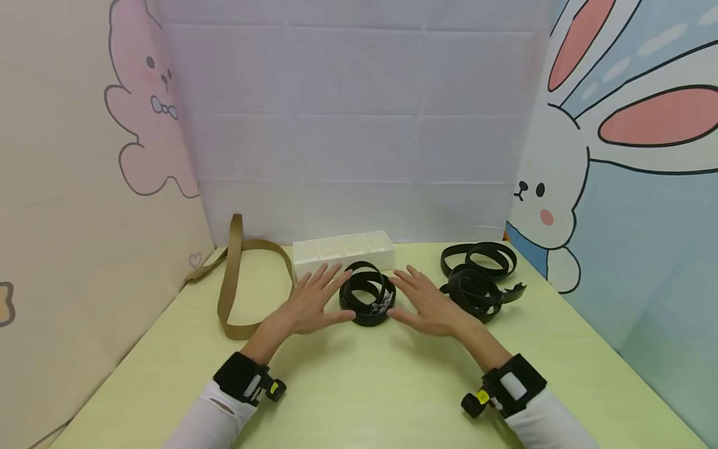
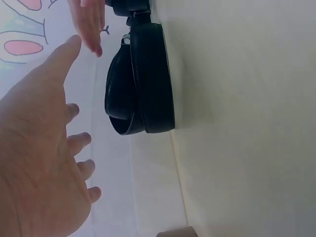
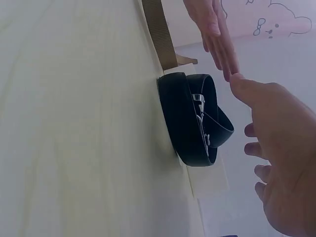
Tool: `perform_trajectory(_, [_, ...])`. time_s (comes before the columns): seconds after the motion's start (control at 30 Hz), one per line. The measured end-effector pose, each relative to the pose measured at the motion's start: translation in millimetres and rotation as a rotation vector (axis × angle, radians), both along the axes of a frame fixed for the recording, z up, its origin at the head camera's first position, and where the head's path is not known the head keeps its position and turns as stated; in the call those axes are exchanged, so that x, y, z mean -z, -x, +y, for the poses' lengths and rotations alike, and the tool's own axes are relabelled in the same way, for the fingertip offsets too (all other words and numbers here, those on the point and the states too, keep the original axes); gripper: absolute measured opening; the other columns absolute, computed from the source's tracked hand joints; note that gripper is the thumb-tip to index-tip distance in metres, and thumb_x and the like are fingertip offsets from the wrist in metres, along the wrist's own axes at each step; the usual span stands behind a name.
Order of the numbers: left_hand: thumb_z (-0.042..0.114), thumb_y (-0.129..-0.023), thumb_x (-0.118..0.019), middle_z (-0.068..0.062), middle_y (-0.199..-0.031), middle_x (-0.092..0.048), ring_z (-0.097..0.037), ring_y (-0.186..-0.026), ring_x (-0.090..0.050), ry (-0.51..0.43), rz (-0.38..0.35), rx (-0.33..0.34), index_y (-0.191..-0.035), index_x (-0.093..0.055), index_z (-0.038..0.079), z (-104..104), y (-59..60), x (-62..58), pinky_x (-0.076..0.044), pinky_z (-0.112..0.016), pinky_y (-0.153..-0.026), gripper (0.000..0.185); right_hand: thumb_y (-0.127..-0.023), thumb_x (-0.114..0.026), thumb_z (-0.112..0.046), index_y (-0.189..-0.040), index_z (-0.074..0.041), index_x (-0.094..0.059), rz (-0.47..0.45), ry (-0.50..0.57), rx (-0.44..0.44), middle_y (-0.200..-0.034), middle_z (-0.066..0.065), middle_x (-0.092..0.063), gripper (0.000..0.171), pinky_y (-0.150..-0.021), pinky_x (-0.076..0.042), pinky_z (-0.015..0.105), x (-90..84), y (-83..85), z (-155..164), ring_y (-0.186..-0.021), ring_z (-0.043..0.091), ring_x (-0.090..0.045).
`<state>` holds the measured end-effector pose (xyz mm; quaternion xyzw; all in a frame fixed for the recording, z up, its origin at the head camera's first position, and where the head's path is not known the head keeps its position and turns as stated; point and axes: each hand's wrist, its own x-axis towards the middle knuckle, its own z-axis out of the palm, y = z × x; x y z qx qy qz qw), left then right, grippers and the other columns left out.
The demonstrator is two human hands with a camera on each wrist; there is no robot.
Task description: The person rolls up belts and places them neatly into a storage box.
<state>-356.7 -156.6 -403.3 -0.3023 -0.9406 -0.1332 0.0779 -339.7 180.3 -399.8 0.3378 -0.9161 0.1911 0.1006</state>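
Pale green table [image 1: 359, 399]: our left hand [image 1: 311, 305] and right hand [image 1: 429, 305] flank the coiled black belt [image 1: 367, 298] near the far edge, fingers spread wide, gripping nothing.

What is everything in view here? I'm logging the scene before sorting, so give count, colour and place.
coiled belt: one, black with a metal buckle, on the table between the two hands
belt pile: number unclear, black, loosely coiled, right of the hands
tan belt: one, khaki, uncoiled, left side, one end leaning on the wall
divided box: one, white, open compartments, behind the coiled belt
table: one, pale yellow-green
backdrop panels: cartoon rabbits left and right, plain white sheet at the back
left hand: fingers straight, just left of the coiled belt
right hand: fingers straight, just right of it
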Motion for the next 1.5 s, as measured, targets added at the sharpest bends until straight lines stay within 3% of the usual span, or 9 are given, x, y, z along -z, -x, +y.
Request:
perform_trajectory(0.3, [0.053, -0.112, -0.067, -0.019, -0.182, -0.04, -0.043, -0.168, -0.041, -0.198, -0.091, 0.012, -0.178, -0.033, 0.007, 12, 23.3, -5.9, -0.036, -0.062, -0.136, 0.087, -0.114, -0.067, -0.042, -0.173, 0.003, -0.038, -0.142, 0.023, -0.001, -0.181, 0.026, -0.038, 0.079, -0.135, -0.033, 0.069, -7.8, 19.2, -19, -0.171, 0.049, -0.032])
perform_trajectory(0.5, [0.033, -0.112, -0.069, -0.024, -0.138, -0.077, -0.041, -0.123, -0.076, -0.245, 0.023, 0.004, -0.145, -0.069, -0.003, 34, 38.0, -7.3, -0.061, -0.057, -0.106, 0.049, -0.114, -0.067, -0.03, -0.162, 0.01, -0.05, -0.087, 0.076, 0.03, -0.165, 0.031, -0.057, 0.065, -0.127, -0.045, 0.065, -14.2, 40.0, -36, -0.155, 0.05, -0.055])
perform_trajectory(0.57, [0.035, -0.11, -0.07, -0.018, -0.119, -0.082, -0.036, -0.107, -0.079, -0.247, 0.089, 0.002, -0.128, -0.076, 0.0, 37, 53.7, 3.5, -0.063, -0.051, -0.095, 0.04, -0.113, -0.068, -0.026, -0.156, 0.011, -0.057, -0.053, 0.098, 0.055, -0.157, 0.031, -0.064, 0.058, -0.121, -0.052, 0.063, -13.0, 45.7, -42, -0.145, 0.049, -0.063])
perform_trajectory(0.67, [0.028, -0.105, -0.074, -0.017, -0.1, -0.081, -0.034, -0.091, -0.077, -0.251, 0.143, -0.045, -0.11, -0.078, -0.002, 44, 56.2, 7.2, -0.062, -0.05, -0.082, 0.031, -0.11, -0.071, -0.02, -0.134, 0.009, -0.071, 0.006, 0.137, 0.093, -0.128, 0.026, -0.077, 0.037, -0.098, -0.062, 0.054, -8.3, 53.6, -52, -0.113, 0.041, -0.076])
perform_trajectory(0.77, [0.022, -0.103, -0.078, -0.021, -0.104, -0.084, -0.037, -0.095, -0.08, -0.253, 0.158, -0.104, -0.111, -0.081, -0.006, 50, 55.0, 11.2, -0.065, -0.048, -0.082, 0.029, -0.106, -0.075, -0.013, -0.111, 0.006, -0.076, 0.048, 0.177, 0.141, -0.098, 0.018, -0.077, 0.02, -0.077, -0.057, 0.042, -2.9, 58.8, -61, -0.084, 0.029, -0.07])
perform_trajectory(0.8, [0.013, -0.099, -0.079, -0.024, -0.102, -0.083, -0.04, -0.093, -0.08, -0.252, 0.145, -0.139, -0.109, -0.081, -0.008, 56, 41.9, 2.3, -0.065, -0.05, -0.08, 0.023, -0.105, -0.076, -0.011, -0.106, 0.004, -0.076, 0.059, 0.184, 0.157, -0.093, 0.015, -0.075, 0.016, -0.075, -0.054, 0.04, -1.1, 60.0, -63, -0.079, 0.027, -0.067])
perform_trajectory(1.0, [0.006, -0.098, -0.08, -0.019, -0.108, -0.086, -0.033, -0.095, -0.083, -0.261, 0.145, -0.204, -0.113, -0.086, -0.003, 59, 34.0, 0.7, -0.067, -0.043, -0.079, 0.018, -0.1, -0.076, -0.003, -0.107, 0.005, -0.077, 0.074, 0.21, 0.215, -0.097, 0.015, -0.077, 0.011, -0.081, -0.058, 0.043, 1.9, 57.9, -68, -0.086, 0.028, -0.07])
perform_trajectory(1.3, [-0.004, -0.091, -0.075, -0.006, -0.079, -0.075, -0.013, -0.07, -0.051, -0.22, 0.161, -0.097, -0.096, -0.087, 0.004, 50, 15.4, -4.0, -0.043, -0.029, -0.065, 0.015, -0.097, -0.076, -0.005, -0.102, 0.0, -0.077, 0.021, 0.13, 0.187, -0.089, 0.008, -0.075, 0.007, -0.075, -0.054, 0.037, -10.0, 31.9, -57, -0.078, 0.019, -0.064])
perform_trajectory(1.5, [-0.005, -0.09, -0.075, -0.003, -0.077, -0.078, -0.012, -0.07, -0.057, -0.22, 0.137, -0.063, -0.095, -0.088, 0.004, 43, -0.5, -6.6, -0.044, -0.026, -0.066, 0.016, -0.094, -0.072, -0.002, -0.097, 0.0, -0.076, 0.001, 0.118, 0.133, -0.082, 0.006, -0.072, 0.005, -0.069, -0.048, 0.031, -14.9, 13.8, -49, -0.071, 0.014, -0.057])
